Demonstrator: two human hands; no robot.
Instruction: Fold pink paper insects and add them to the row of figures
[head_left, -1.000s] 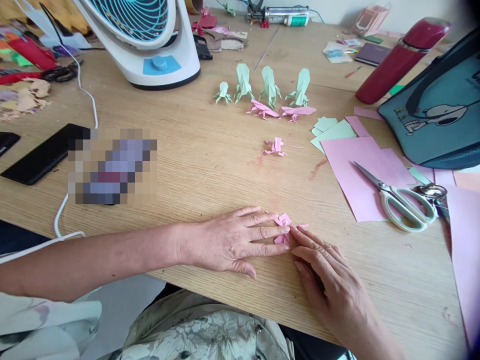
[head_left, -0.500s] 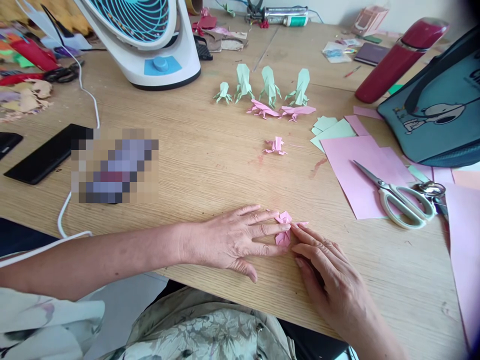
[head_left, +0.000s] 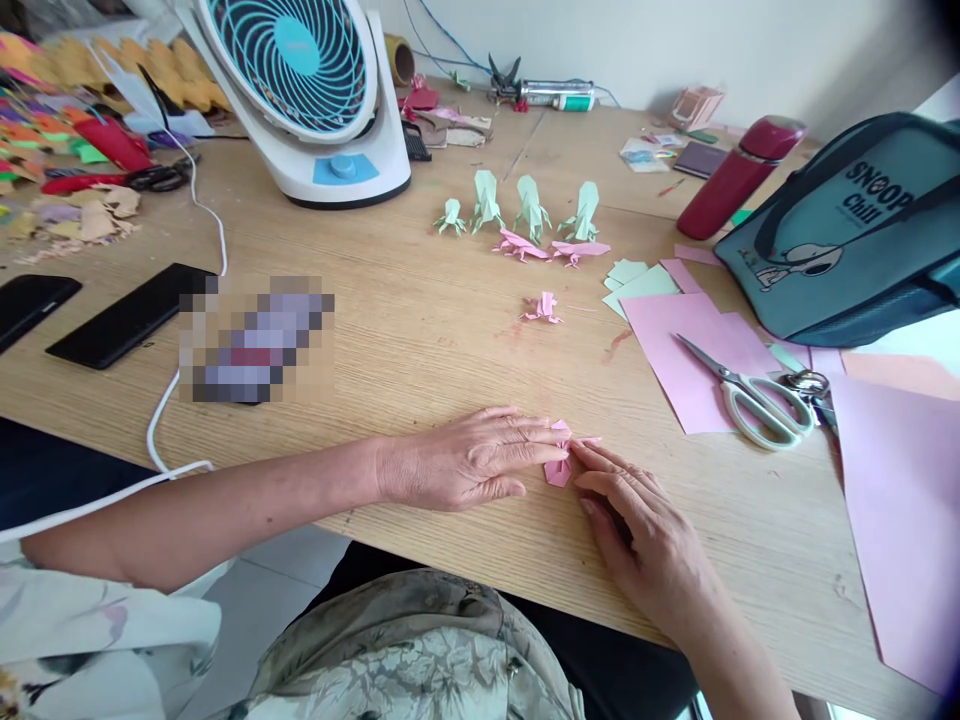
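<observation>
A small folded pink paper (head_left: 557, 472) lies flat on the wooden table between my hands. My left hand (head_left: 476, 458) rests palm down over its left side, fingers stretched out and their tips on the folds. From the right, my right hand (head_left: 637, 515) touches the paper's edge with its fingertips. Its fingers lie together, slightly bent, with the thumb apart below them. A thin pink point sticks out beyond the right fingertips. Parts of the folded paper are hidden under the fingers.
Farther back stand a small pink origami figure (head_left: 543, 307), two pink ones (head_left: 577, 251) and several green ones (head_left: 532, 207). Scissors (head_left: 765, 405) lie on pink sheets (head_left: 667, 345) at right, near a red flask (head_left: 739, 180) and a teal bag (head_left: 832, 240). A fan (head_left: 341, 180) stands back left.
The view has tilted up and shifted. My left hand has drawn its spread fingers closer together and slid slightly back, baring more of the pink paper. My right hand stays at the paper's edge.
</observation>
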